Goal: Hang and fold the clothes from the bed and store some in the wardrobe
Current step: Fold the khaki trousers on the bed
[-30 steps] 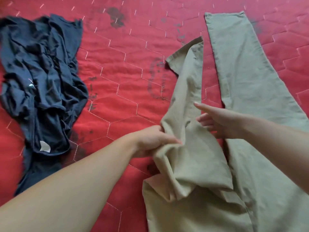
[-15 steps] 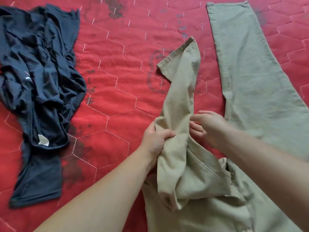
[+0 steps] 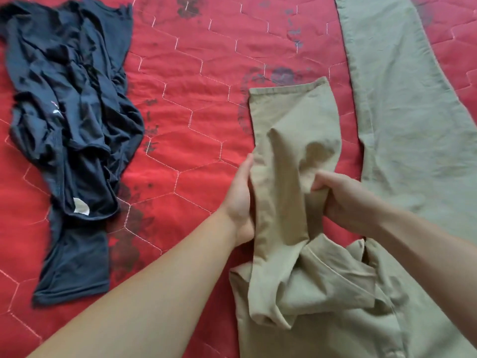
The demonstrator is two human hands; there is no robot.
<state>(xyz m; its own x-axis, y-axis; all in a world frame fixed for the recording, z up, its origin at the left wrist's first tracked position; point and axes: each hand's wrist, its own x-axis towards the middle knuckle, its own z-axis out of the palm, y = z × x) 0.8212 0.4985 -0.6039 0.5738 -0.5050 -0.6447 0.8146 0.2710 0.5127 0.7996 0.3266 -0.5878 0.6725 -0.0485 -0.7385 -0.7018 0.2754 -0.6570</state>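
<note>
Both hands grip one bunched leg of the khaki trousers (image 3: pixel 291 161), left hand (image 3: pixel 238 200) pinching its edge, right hand (image 3: pixel 343 202) fisted in cloth; they lie unfolded on the red bed (image 3: pixel 196 104), and the dark garment (image 3: pixel 69 112) beside them looks untouched, so most folding remains

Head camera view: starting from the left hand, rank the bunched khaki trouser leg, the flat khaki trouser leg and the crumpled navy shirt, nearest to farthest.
From the left hand:
1. Bunched khaki trouser leg, gripped by both hands, centre.
2. Flat khaki trouser leg, spread out to the right, beyond the right hand.
3. Crumpled navy shirt, far left on the red quilt.
</note>
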